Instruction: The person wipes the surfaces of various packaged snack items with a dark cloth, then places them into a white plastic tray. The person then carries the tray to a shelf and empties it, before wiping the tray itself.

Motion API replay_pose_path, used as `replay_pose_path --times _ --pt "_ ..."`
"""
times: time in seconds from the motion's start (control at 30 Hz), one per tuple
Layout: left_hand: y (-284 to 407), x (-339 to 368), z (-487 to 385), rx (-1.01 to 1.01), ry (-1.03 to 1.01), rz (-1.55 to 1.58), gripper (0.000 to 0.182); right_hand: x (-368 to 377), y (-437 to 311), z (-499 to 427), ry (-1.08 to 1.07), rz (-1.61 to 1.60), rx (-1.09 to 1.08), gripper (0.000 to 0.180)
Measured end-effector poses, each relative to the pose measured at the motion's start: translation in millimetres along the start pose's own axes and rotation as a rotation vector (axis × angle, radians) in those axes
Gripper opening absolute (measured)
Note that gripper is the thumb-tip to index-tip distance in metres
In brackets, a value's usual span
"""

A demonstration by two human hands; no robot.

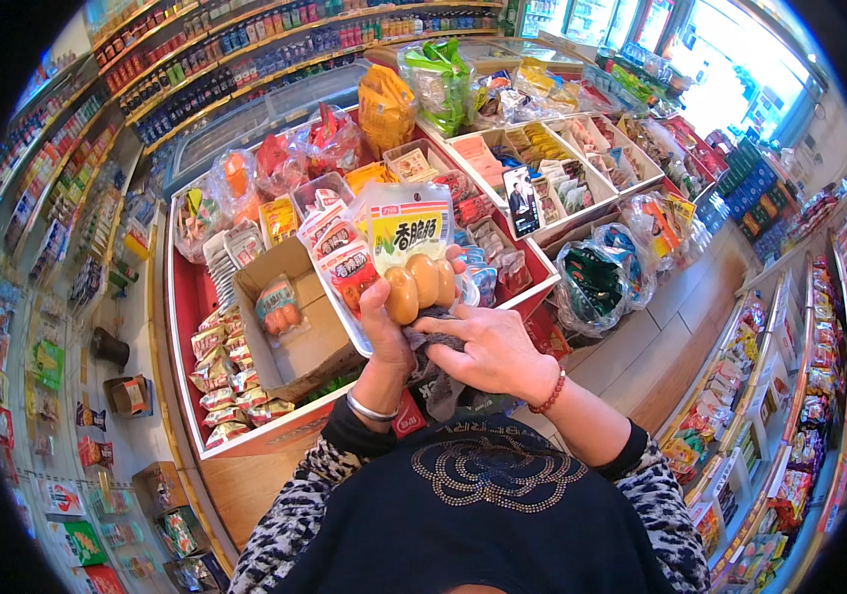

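Note:
My left hand (387,327) grips a clear-fronted vacuum pack of short sausages (412,286) with a yellow and white printed top, held upright before me. My right hand (494,347) pinches a dark grey cloth (442,379) against the lower end of the pack. Behind the pack, a white tray (353,338) holds red-labelled sausage packs (345,271). Just left of my hands is an open cardboard box (334,364) with a single sausage pack (282,308) lying inside. The fingers of my left hand are partly hidden by the pack.
A white-edged display stand (289,429) holds several snack packets (219,371). A phone (520,200) with a lit screen leans on the dividers. Bagged goods (594,278) hang at the stand's right side. Stocked shelves (757,416) line the right aisle, with more shelves (59,364) at left.

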State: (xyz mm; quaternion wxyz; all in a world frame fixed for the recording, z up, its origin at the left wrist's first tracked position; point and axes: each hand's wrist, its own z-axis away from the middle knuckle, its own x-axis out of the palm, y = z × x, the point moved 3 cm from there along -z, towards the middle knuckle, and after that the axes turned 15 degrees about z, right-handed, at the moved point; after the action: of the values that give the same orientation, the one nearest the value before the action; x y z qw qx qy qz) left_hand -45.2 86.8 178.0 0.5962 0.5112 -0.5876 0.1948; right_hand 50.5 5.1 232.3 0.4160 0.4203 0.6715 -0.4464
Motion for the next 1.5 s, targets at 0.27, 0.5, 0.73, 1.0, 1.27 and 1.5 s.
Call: replay_pose_path --times 0.27,0.5,0.73,1.0,1.27,1.5 --pt "3 16 7 0.079 -0.011 -0.067 0.099 -5 22 7 -0.029 -0.150 0.071 0.031" --pt "25 41 2 0.128 -0.208 0.222 0.096 40 54 36 -0.293 -0.068 0.278 0.034" --pt "30 24 -3 -0.074 -0.217 0.278 0.092 -28 86 17 0.114 -0.815 0.362 0.034" --pt "-9 -2 12 0.109 -0.030 0.034 0.068 -72 -12 -39 0.382 0.172 -0.252 0.022" --pt "-20 -27 25 -0.103 0.101 0.100 0.059 -44 12 -51 0.074 0.310 -0.128 0.030" --pt "-2 -15 22 -0.019 0.064 0.108 0.061 -38 37 -37 0.085 0.247 -0.012 0.030"
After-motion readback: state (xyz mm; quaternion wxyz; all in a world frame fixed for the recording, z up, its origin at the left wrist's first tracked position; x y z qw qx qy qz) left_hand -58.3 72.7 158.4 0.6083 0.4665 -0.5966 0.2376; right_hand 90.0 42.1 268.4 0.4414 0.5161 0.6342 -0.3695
